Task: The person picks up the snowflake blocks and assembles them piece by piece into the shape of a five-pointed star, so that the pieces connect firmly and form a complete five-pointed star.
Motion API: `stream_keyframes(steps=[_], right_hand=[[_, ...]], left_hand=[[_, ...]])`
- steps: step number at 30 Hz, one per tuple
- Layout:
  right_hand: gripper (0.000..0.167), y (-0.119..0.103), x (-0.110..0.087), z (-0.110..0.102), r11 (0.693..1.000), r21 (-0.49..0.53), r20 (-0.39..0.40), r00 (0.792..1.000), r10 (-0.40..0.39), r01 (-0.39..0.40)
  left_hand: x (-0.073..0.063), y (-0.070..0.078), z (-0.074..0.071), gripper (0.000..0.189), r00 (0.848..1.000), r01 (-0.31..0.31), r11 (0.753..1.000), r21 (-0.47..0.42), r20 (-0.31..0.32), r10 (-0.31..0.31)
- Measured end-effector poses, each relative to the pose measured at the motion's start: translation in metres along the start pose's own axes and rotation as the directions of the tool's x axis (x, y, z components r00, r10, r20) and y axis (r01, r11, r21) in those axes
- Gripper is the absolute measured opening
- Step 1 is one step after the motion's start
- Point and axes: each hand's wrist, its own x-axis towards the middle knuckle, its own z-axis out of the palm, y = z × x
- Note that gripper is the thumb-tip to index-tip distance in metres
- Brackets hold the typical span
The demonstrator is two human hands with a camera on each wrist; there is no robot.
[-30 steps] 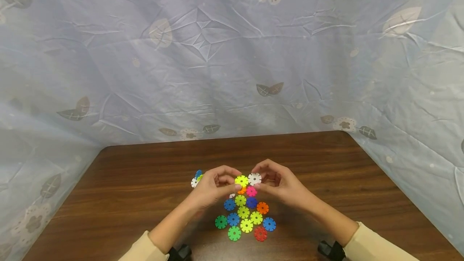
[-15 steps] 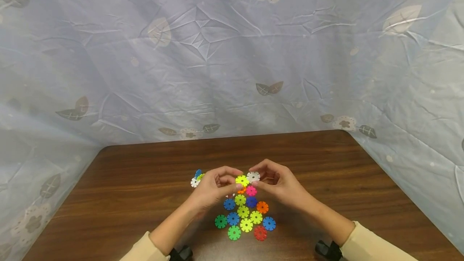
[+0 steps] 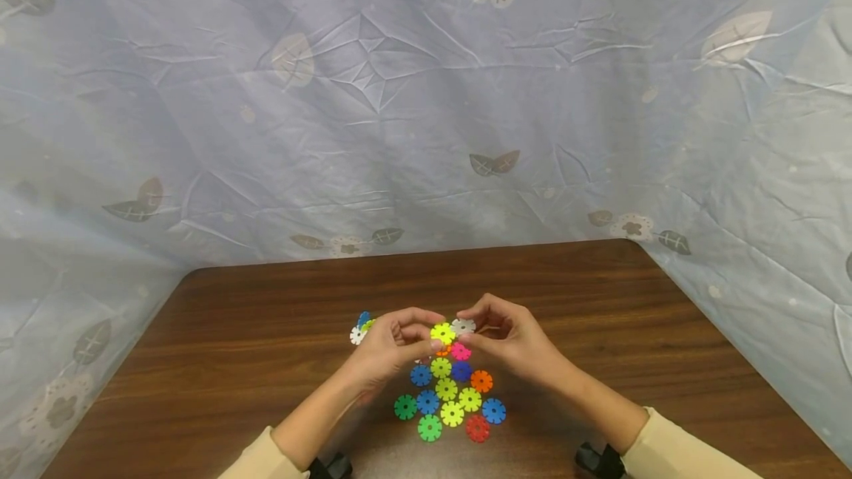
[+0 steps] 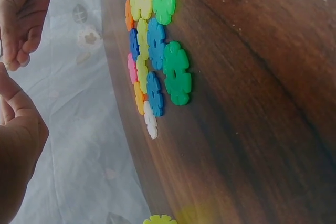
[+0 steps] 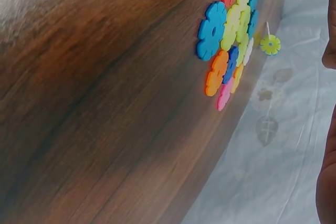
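Observation:
Between thumb and fingers my left hand (image 3: 393, 344) pinches a yellow notched snowflake disc (image 3: 442, 333) in the head view. Opposite it, my right hand (image 3: 509, 331) pinches a white notched disc (image 3: 464, 326), tilted, with its edge against the yellow one. Whether their slots interlock I cannot tell. Both discs are held above the far end of a flat group of coloured discs, where a pink disc (image 3: 461, 351) and a partly covered orange disc (image 3: 444, 351) lie. In the left wrist view a white disc (image 4: 150, 120) lies at the group's end.
The group on the wooden table (image 3: 266, 361) includes a green disc (image 3: 405, 406), a red disc (image 3: 477, 429) and a blue disc (image 3: 494, 411). Left of my left hand stands a small cluster with a white disc (image 3: 357, 335) and a blue disc (image 3: 364, 318). A patterned cloth (image 3: 426, 94) hangs behind.
The right hand has shifted slightly left, bringing the white disc against the yellow one and tilting it. My left hand has stayed almost in place, and the discs on the table have not moved.

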Motion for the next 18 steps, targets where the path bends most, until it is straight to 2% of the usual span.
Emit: stream_keyframes(steps=[12,18], right_hand=[[0.012,-0.0015,-0.0003,0.0035,1.0,-0.006,-0.019,1.0,-0.005,0.005],[0.011,-0.0032,-0.0004,0.001,0.998,0.028,0.045,0.997,0.061,-0.062]], left_hand=[[0.0005,0.0004,0.0017,0.044,1.0,0.015,0.999,-0.046,-0.011,-0.015],[-0.0003,0.0026,0.0005,0.041,0.999,0.036,0.999,-0.003,-0.005,-0.036]])
